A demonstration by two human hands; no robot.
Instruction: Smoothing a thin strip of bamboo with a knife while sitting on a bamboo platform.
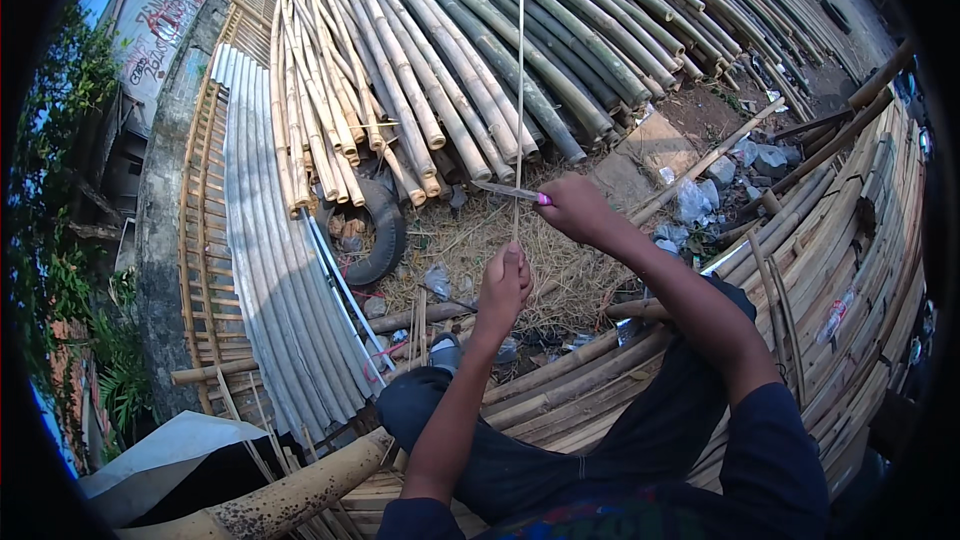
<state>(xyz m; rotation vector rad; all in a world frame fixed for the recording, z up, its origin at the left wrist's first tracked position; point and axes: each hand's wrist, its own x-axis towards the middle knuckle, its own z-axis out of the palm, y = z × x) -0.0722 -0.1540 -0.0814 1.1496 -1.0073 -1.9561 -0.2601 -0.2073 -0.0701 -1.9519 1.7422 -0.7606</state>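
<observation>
My left hand (pixel 506 285) is closed around the lower end of a thin bamboo strip (pixel 520 80), which stands nearly upright and reaches up over the piled poles. My right hand (pixel 577 208) grips the pink handle of a knife (pixel 508 192). The knife's blade points left and crosses the strip a little above my left hand. Whether the edge bites into the strip cannot be made out. Both forearms come up from below, over my dark trousers.
Long bamboo poles (pixel 470 90) lie stacked ahead. Corrugated sheets (pixel 290 320) and a bamboo lattice (pixel 205 230) stand at left, near an old tyre (pixel 384 238). Split bamboo (pixel 840 270) is heaped at right. Straw, stones and plastic bags (pixel 693 202) litter the ground. A thick pole (pixel 290 495) lies near left.
</observation>
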